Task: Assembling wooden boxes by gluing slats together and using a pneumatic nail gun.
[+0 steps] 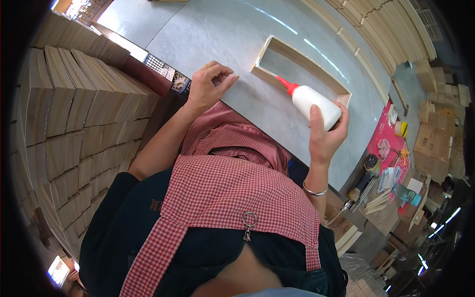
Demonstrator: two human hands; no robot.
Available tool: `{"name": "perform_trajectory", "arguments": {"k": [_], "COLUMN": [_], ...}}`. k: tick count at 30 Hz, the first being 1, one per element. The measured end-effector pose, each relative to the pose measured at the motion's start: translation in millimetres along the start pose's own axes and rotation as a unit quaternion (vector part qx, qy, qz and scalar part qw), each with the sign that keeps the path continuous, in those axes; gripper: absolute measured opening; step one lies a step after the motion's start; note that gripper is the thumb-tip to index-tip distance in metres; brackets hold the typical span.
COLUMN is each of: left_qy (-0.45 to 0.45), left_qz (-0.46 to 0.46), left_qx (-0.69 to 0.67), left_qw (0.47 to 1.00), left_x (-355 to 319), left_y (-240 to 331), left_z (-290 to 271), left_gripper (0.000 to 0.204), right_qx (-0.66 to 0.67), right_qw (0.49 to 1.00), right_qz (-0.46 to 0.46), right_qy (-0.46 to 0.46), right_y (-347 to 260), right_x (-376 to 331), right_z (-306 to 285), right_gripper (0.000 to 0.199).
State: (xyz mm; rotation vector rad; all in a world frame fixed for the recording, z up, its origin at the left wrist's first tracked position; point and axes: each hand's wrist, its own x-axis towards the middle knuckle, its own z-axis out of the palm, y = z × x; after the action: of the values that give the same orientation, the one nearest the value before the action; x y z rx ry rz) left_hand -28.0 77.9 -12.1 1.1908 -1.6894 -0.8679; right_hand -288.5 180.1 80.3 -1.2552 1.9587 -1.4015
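Observation:
My right hand (330, 129) is wrapped round a white squeeze bottle (312, 105) with a red cap and a red pointed nozzle. The bottle is tilted, its nozzle pointing up and left at the near side of a long, narrow wooden frame (269, 74). Through the frame's middle the grey table surface (198, 42) shows. Left of the frame and apart from it, my left hand (210, 85) hovers with its fingers curled and thumb and forefinger close together. Nothing shows in its fingers.
Stacked wooden pieces (74, 94) rise high on my left. More long wooden strips (381, 29) lie beyond the table at far right. A side area holds a red sheet (383, 131), a yellow tape roll (401, 129), a clear bottle (406, 194) and cardboard boxes (431, 141).

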Motion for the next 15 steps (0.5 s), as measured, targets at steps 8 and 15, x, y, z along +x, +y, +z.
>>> {"name": "perform_trajectory", "arguments": {"k": [8, 15], "left_qy": [0.011, 0.013], "left_qz": [0.01, 0.015], "left_qx": [-0.001, 0.033], "left_qw": [1.0, 0.999], "left_x": [0, 1], "left_y": [0, 1], "left_z": [4, 4], "left_gripper": [0.01, 0.011], "right_qx": [-0.07, -0.114], "right_qw": [0.995, 0.985], "right_qz": [-0.016, 0.012], "right_qy": [0.07, 0.128], "right_y": [20, 36], "right_x": [-10, -20], "right_z": [-53, -95], "right_gripper": [0.046, 0.047]}}
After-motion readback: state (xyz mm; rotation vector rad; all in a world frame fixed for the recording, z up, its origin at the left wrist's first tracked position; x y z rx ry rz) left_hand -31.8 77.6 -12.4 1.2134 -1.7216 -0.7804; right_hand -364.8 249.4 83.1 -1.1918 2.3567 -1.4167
